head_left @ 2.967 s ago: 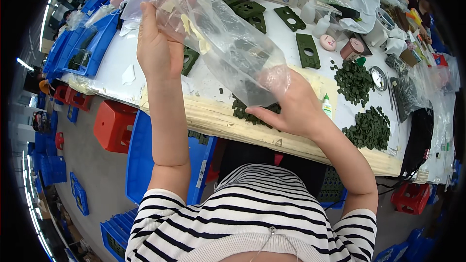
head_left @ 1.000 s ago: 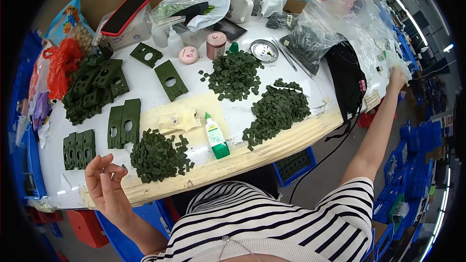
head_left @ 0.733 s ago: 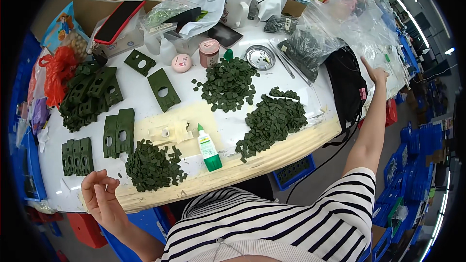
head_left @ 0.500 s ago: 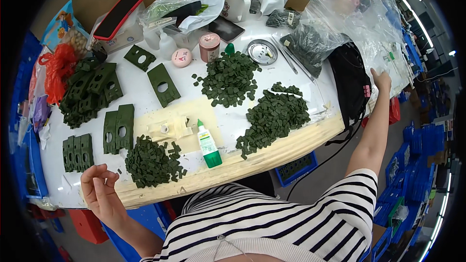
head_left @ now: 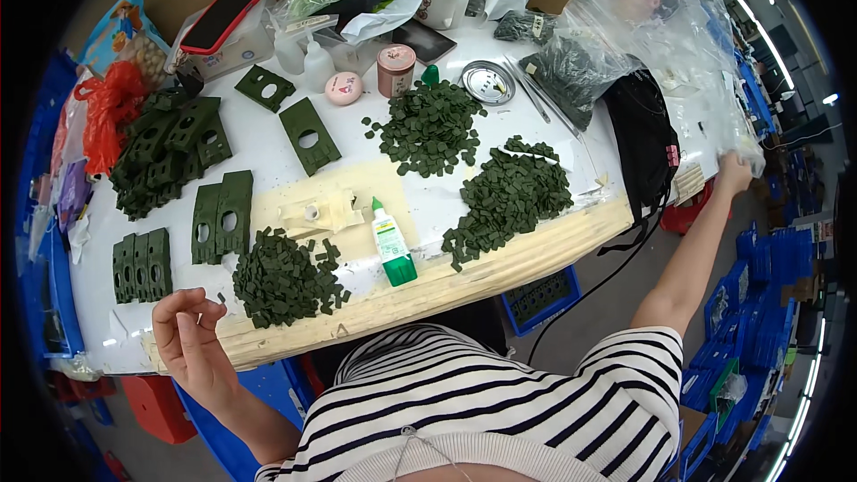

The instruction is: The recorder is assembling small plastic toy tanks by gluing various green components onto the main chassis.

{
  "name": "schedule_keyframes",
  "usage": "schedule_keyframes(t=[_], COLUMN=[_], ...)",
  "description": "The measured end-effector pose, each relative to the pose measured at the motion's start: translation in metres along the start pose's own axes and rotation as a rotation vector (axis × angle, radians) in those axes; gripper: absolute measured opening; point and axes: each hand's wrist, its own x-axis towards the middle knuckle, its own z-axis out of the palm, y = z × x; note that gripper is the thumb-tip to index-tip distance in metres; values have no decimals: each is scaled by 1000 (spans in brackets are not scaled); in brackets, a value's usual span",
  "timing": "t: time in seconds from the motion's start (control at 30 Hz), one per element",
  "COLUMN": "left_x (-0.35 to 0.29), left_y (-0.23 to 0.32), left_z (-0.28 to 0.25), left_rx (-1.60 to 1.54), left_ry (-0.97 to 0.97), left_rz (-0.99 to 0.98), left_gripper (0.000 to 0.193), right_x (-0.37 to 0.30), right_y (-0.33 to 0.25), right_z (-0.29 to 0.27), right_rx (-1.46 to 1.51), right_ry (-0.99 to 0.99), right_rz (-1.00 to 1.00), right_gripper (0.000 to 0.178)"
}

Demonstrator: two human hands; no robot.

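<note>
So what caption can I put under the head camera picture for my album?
Left hand raised beside a heap of small dark-green pieces, right hand stretched out to clear plastic.

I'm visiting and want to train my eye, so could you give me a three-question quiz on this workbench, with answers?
1. How many loose heaps of small green pieces can you count?
2. True or false: the person's left hand is gripping the green-and-white bottle.
3. Which is nearest the person's right hand? A) the white mug; B) the clear plastic; C) the pink jar.

Key: 1. Three. 2. False. 3. B.
</note>
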Motion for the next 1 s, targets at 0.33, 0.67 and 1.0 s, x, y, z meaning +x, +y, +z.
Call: schedule_keyframes(t=[0.33,0.67,1.0], left_x=[-15,-85,-159], left_y=[6,-92,-236], left_z=[101,193,241], left_rx=[96,-238,116], left_ry=[-615,-1435,-1354], left_rz=[55,-363,-466], left_gripper=[23,24,45], right_x=[-136,-318,-467], right_y=[-58,117,107], right_z=[-136,-123,-155], right_rx=[1783,1231,626], right_ry=[-109,15,-1274], right_rz=[556,1168,1349], right_gripper=[27,19,29])
